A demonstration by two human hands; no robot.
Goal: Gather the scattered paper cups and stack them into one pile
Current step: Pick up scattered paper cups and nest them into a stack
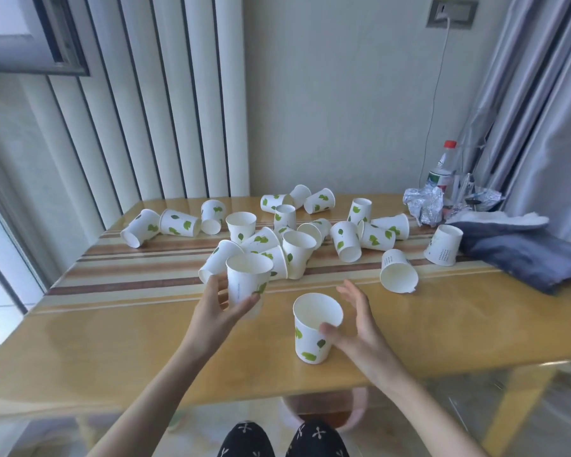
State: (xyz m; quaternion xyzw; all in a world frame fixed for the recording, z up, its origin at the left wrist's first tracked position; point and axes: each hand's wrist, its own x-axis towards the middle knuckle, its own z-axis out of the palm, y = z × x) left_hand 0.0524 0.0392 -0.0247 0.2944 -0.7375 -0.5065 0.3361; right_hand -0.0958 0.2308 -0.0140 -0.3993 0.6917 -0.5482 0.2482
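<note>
My left hand (220, 306) grips an upright white paper cup with green leaves (247, 282), held just above the wooden table (119, 351). Another upright leaf-print cup (314, 328) stands on the table near the front edge. My right hand (355, 319) is at its right side, thumb touching the cup wall and fingers spread apart. Several more cups (297, 232) lie scattered across the striped middle of the table, some upright, most tipped over. One cup (398, 270) lies on its side with its mouth toward me, and an upside-down one (442, 245) stands at the right.
A folded blue-grey cloth (521, 252) lies on the table's right end. Crumpled foil (424, 204) and a red-capped plastic bottle (440, 169) stand at the back right. A curtain hangs at the right, a window frame at the left. My knees show under the front edge.
</note>
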